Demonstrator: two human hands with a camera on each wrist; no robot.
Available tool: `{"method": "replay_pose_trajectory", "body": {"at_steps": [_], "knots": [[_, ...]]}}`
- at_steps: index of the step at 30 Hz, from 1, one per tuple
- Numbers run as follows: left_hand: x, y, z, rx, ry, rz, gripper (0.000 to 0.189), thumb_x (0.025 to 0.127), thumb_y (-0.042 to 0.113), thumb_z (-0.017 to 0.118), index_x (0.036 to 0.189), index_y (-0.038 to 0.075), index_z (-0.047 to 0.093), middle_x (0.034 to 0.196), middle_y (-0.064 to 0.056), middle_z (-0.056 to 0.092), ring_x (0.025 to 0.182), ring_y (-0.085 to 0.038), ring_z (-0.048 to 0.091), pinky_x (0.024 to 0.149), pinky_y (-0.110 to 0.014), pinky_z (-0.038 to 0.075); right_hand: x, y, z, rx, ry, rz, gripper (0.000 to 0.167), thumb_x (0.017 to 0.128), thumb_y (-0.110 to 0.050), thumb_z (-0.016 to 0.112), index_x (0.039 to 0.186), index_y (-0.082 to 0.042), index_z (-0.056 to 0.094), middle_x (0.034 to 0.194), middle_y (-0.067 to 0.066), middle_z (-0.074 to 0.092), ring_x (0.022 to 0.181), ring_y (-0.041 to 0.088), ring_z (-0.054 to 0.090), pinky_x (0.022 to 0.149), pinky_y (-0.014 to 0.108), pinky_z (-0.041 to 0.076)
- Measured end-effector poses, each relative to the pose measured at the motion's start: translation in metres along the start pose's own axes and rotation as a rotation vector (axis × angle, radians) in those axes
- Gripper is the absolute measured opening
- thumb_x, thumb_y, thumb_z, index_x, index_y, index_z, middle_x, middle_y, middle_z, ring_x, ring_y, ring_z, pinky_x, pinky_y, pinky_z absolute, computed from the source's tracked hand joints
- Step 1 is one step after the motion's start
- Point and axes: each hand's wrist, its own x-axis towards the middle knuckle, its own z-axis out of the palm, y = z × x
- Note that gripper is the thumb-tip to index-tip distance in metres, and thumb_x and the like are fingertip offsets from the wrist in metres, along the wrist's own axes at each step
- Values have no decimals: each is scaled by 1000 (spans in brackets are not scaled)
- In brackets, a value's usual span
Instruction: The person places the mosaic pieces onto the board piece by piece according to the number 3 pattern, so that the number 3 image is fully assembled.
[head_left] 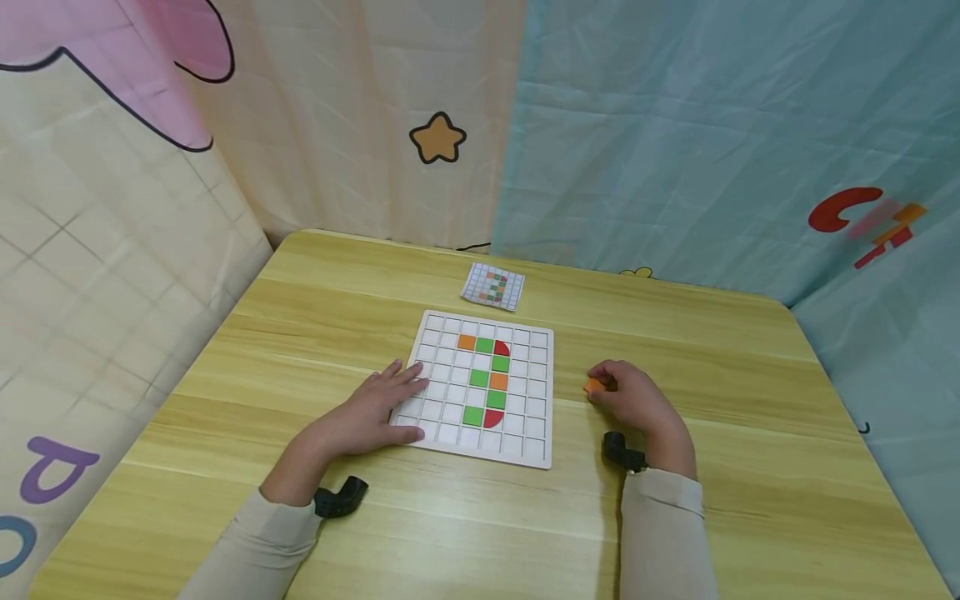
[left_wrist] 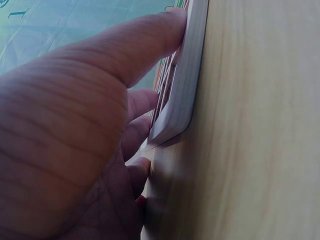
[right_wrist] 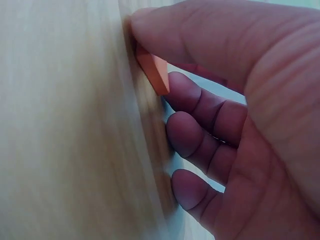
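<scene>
A white grid board (head_left: 525, 400) lies on the table with several green, orange and red tiles in its squares. The tiles form a bent column, with a green tile (head_left: 473, 416) and a rounded red tile (head_left: 492, 418) at its near end. My left hand (head_left: 378, 408) rests on the board's left side, fingers spread. In the left wrist view its thumb (left_wrist: 150, 40) lies on the board's edge. To the right of the board, my right hand (head_left: 637, 396) pinches an orange tile (right_wrist: 154, 70) close to the tabletop. The tile is partly hidden by the thumb.
Beyond the board lies a small pattern card (head_left: 511, 292) printed with a coloured grid. The wooden table (head_left: 750, 375) ends at a printed curtain (head_left: 637, 167) behind. Each wrist carries a black camera, one by the left sleeve (head_left: 273, 521), one by the right sleeve (head_left: 663, 525).
</scene>
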Motion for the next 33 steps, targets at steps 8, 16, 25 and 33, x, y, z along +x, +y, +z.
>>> {"method": "replay_pose_trajectory", "body": {"at_steps": [8,16,25,33], "knots": [[0,0,0,-5,2,3,78,89,41,73,151,6,42,163,-9,24,150,-38,7,117,-59,7,2,0,1,-10,5,20,24,92,-9,69,114,1,65,98,11,60,90,28,53,83,45,46],[0,0,-1,-4,0,-1,77,89,40,73,151,6,41,162,-10,24,150,-38,7,117,-59,7,2,-3,0,-11,15,13,21,93,-9,68,113,-1,66,96,10,61,88,27,54,81,43,45],[-1,1,-1,-9,1,-4,77,89,40,73,151,7,42,163,-9,24,150,-38,7,117,-59,7,3,-5,1,-3,23,27,20,94,-10,67,112,-2,66,96,9,61,88,26,54,79,42,45],[-1,1,-1,-5,2,1,77,89,40,73,151,6,42,162,-10,24,150,-38,7,117,-60,8,8,-16,6,18,47,-11,24,93,-12,69,114,-2,68,100,11,62,88,27,55,80,40,46]]}}
